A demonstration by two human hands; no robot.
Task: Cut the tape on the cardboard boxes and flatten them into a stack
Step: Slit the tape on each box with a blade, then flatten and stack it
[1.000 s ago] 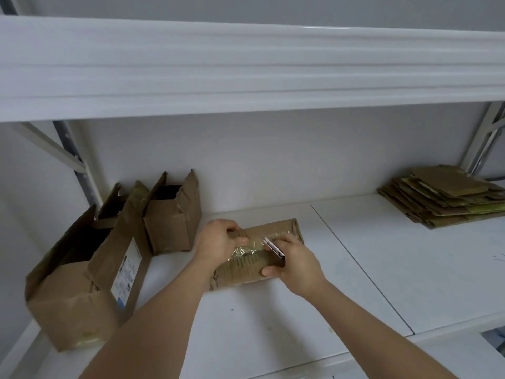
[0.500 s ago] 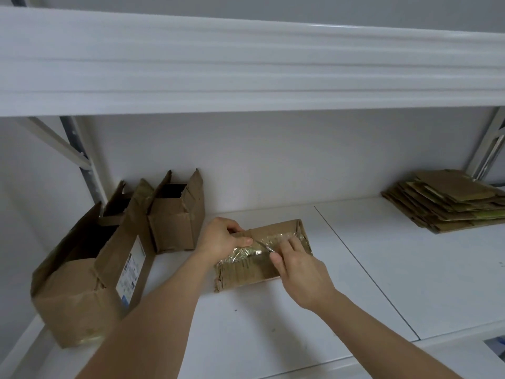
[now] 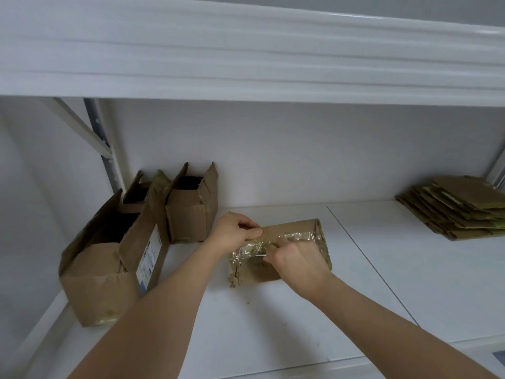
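Left hand (image 3: 235, 233): centre of the frame, fingers curled over the left end of the small box, thumb pinching its top edge, clamping it down.
Right hand (image 3: 296, 262): just right of centre, fingers curled tight over the front of the small box, a thin blade (image 3: 262, 255) poking out leftward against the tape; clenched round the tool, handle hidden in the fist.
Small box (image 3: 295, 231): flat on the white shelf (image 3: 273, 324), centre of the frame, between both hands, closed.
Tape (image 3: 247, 250): shiny, crinkled, running along the top of the small box under the blade tip.
Large open box (image 3: 101, 272): lower left of the frame, flaps up, white label on its side, standing on the shelf.
Second open box (image 3: 191, 212): behind and just right of the large one, against the back wall, flaps up.
Flattened stack (image 3: 453, 206): far right of the frame, on the same shelf, well apart from the hands.
Upper shelf (image 3: 246, 56): white, across the top of the frame.
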